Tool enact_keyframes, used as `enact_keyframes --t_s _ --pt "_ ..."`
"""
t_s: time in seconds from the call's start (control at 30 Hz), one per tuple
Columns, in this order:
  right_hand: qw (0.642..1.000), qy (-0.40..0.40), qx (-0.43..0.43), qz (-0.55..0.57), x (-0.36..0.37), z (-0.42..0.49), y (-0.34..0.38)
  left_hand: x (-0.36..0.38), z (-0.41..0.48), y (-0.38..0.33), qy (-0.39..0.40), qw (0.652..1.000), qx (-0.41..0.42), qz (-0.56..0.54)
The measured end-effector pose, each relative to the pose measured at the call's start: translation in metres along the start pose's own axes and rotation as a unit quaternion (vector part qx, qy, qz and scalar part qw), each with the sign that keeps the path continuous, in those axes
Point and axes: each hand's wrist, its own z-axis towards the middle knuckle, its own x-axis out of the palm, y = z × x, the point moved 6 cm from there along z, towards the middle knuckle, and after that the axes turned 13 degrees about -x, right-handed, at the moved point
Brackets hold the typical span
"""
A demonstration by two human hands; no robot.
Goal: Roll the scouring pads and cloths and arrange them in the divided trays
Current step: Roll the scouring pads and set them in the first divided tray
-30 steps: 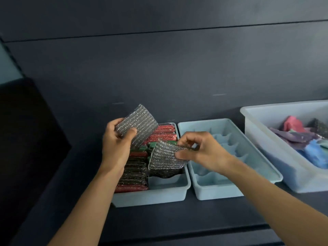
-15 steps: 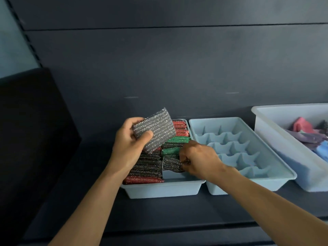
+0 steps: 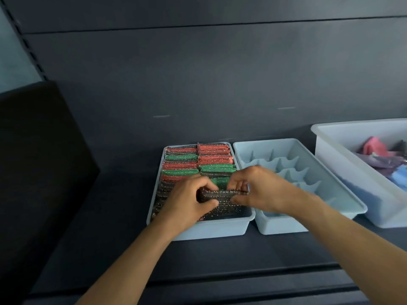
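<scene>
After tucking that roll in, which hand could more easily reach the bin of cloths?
Probably the right hand: the bin stands on its side, past the empty tray; the left hand is farther.

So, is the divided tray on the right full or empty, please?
Empty as far as shows: the right divided tray has bare compartments; the right hand hides some.

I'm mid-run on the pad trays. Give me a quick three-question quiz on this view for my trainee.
1. True or false: the divided tray right of the filled tray shows no pads.
2. The left hand and right hand both grip: A) a rolled dark pad B) a pink cloth C) a tray rim.
3. Where do the loose cloths lie?
Key: 1 true; 2 A; 3 in the white bin at far right.
</scene>
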Motion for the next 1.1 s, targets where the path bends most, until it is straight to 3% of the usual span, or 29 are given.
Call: enact_keyframes --t_s 0.1,0.5,0.67,0.77,0.93,1.1 --pt "0.997 0.013 0.005 -0.081 0.010 -0.001 0.003 0.001 0.002 0.005 -0.002 0.999 0.003 0.041" --pt "0.983 0.062 -0.076 -0.156 0.025 0.010 0.014 0.001 0.009 -0.004 0.018 0.997 -0.020 0.077" --pt "0.993 -0.061 -0.082 0.053 -0.009 -0.014 -0.010 0.013 0.024 -0.039 0.008 0.999 -0.005 0.047" --pt "0.987 -0.133 -0.075 0.053 -0.041 -0.045 -0.044 0.031 0.034 -0.074 -0.011 1.000 0.020 0.003" --pt "0.967 -0.249 0.012 0.059 -0.102 -0.113 -0.133 0.085 0.063 -0.152 0.002 0.995 0.066 -0.076" --pt "0.958 -0.250 0.130 0.044 -0.148 -0.178 -0.229 0.161 0.095 -0.241 0.067 0.984 0.101 -0.134"
